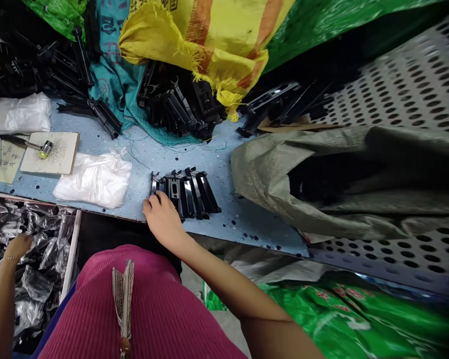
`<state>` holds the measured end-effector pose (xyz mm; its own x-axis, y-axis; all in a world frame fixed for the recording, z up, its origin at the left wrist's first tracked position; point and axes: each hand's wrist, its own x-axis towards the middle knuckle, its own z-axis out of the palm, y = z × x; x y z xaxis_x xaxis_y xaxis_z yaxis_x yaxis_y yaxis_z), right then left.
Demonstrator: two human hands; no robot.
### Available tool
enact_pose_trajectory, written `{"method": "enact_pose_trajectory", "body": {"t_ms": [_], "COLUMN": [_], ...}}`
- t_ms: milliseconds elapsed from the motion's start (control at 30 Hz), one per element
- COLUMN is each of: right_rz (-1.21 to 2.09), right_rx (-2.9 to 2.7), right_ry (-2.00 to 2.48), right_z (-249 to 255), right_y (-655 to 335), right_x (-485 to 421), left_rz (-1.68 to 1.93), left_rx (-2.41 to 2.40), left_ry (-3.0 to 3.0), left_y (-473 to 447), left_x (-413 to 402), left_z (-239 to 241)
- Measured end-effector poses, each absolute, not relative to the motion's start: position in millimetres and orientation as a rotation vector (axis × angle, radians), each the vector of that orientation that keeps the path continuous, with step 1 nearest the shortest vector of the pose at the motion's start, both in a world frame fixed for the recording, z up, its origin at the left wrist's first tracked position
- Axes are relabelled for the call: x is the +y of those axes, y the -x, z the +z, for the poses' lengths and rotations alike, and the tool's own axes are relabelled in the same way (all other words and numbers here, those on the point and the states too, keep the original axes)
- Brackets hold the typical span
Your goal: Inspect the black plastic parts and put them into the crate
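Note:
A row of several long, narrow black plastic parts (194,194) lies side by side on the blue speckled table. At the left end of that row is my right hand (164,219), its fingers curled down over the nearest black part. My left hand (18,247) is at the lower left, above a bin of black parts in clear plastic bags (37,284). Its fingers point away from me and are mostly hidden, so their grip does not show.
A stack of clear bags (93,179) lies beside a pad (50,152) with a small metal tool. Black parts spill from a teal sack (115,94) under a yellow sack (224,30). An open grey sack (258,174) lies at right, near perforated metal panels (404,85).

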<state>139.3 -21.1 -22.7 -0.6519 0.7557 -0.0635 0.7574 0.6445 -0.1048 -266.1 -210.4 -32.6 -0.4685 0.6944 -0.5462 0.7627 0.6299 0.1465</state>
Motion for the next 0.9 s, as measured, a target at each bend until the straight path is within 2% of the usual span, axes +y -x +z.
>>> {"method": "enact_pose_trajectory", "body": {"t_ms": [67, 133, 200, 267, 367, 500, 567, 600, 667, 733, 800, 900], "right_rz": [-0.192, -0.271, -0.364, -0.408, -0.538, -0.879, -1.204, -1.481, -2.246, -2.924, -3.215, -3.329], "right_rx": [2.901, 2.971, 3.001, 2.932, 2.675, 2.5, 2.505, 2.473, 2.203, 1.676, 1.218, 0.912], "right_ry": [-1.223, -1.113, -1.155, -1.381, -1.616, -1.723, -1.871, -1.939, -1.914, -1.637, -1.354, -1.196], "right_z": [-29, -31, -28, -23, -17, -12, -11, -10, -10, -12, -15, -22], "right_y": [-137, -135, -131, -128, -127, -141, -152, -156, -158, -152, -142, -129], "right_x": [-18, -14, -12, -11, -8, 6, 12, 13, 13, 9, 4, -1], "left_rz": [0.033, 0.428, 0.621, 0.561, 0.436, 0.709, 0.867, 0.922, 0.996, 1.072, 1.098, 0.955], "left_rx": [2.303, 2.122, 1.96, 2.017, 2.037, 1.807, 1.723, 1.689, 1.636, 1.634, 1.68, 1.755], "left_ry": [-1.261, -1.57, -1.821, -1.952, -1.934, -1.649, -1.43, -1.323, -1.163, -1.133, -1.294, -1.692], "left_y": [230, 174, 115, 75, 66, 102, 113, 115, 115, 114, 113, 116], "left_x": [-162, -109, -62, -28, -6, -5, -6, -7, -9, -13, -18, -22], "left_z": [-26, -17, -13, -16, -27, -32, -31, -31, -32, -32, -31, -29]}}
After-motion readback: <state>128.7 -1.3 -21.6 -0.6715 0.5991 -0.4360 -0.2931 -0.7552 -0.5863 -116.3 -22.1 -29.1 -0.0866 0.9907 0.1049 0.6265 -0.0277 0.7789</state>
